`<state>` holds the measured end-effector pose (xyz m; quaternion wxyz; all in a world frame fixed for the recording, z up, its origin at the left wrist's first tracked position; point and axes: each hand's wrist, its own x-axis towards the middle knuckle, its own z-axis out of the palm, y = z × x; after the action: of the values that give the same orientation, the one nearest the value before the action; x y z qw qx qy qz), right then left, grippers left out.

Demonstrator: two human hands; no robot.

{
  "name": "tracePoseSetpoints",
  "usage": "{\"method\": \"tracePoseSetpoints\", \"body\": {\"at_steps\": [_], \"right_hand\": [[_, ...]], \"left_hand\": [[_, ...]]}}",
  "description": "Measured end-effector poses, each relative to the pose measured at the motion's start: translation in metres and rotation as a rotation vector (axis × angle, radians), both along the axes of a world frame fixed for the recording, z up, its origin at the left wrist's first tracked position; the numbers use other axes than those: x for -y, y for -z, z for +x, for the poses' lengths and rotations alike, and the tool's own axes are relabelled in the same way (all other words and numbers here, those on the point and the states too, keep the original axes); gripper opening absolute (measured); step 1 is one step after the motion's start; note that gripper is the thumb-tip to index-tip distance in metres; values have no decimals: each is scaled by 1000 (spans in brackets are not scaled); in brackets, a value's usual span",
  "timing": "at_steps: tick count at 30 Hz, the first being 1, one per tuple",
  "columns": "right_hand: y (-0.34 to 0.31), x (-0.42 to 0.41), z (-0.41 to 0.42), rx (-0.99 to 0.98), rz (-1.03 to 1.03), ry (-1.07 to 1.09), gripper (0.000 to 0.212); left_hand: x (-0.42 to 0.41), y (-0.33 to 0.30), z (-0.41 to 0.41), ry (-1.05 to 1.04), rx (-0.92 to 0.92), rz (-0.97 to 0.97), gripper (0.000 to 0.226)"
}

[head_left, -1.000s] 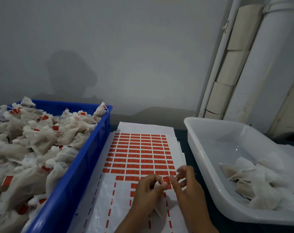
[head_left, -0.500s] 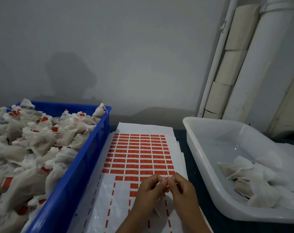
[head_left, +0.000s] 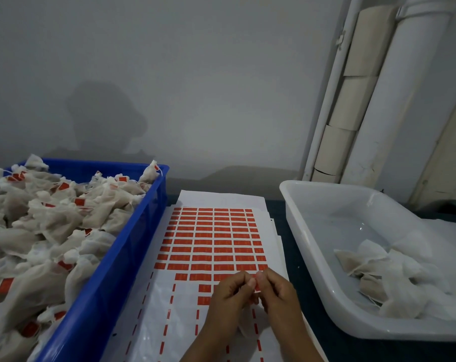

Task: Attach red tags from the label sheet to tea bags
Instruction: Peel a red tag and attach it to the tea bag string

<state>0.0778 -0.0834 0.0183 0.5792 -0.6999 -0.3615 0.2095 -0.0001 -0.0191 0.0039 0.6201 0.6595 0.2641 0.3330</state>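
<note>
Both hands meet over the label sheet point(head_left: 208, 246): left hand point(head_left: 229, 296) and right hand point(head_left: 279, 293) pinch one red tag point(head_left: 256, 287) between fingertips, tea bag point(head_left: 246, 327) hanging below them.

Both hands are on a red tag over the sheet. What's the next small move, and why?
Probably press the tag closed between the fingertips. Both hands, left and right, pinch it above the sheet, and a tea bag hangs below them. Whether it is already stuck cannot be told. Then it likely joins the tagged bags in the blue bin.
</note>
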Motion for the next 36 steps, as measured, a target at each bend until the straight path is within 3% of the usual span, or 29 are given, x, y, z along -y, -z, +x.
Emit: {"method": "tracePoseSetpoints", "body": {"at_steps": [3, 9, 15, 22, 26, 33, 36], "right_hand": [[-1, 0, -3, -209, 12, -10, 18], [2, 1, -1, 2, -8, -23, 12], [7, -1, 0, -6, -78, -40, 9], [11, 4, 6, 28, -212, -32, 14], [11, 15, 7, -10, -191, -3, 10], [5, 22, -4, 109, -266, -86, 5], [4, 24, -9, 113, -293, -119, 9]], "left_hand": [[-1, 1, 0, -10, -5, 7, 21], [-2, 2, 0, -48, -82, 139, 16], [-1, 7, 0, -73, -252, 306, 9], [-3, -5, -11, -72, -336, 247, 16], [-5, -10, -27, 24, -365, 213, 9], [-2, -8, -36, -33, -461, 252, 37], [-3, -7, -45, -61, -391, 220, 49]]}}
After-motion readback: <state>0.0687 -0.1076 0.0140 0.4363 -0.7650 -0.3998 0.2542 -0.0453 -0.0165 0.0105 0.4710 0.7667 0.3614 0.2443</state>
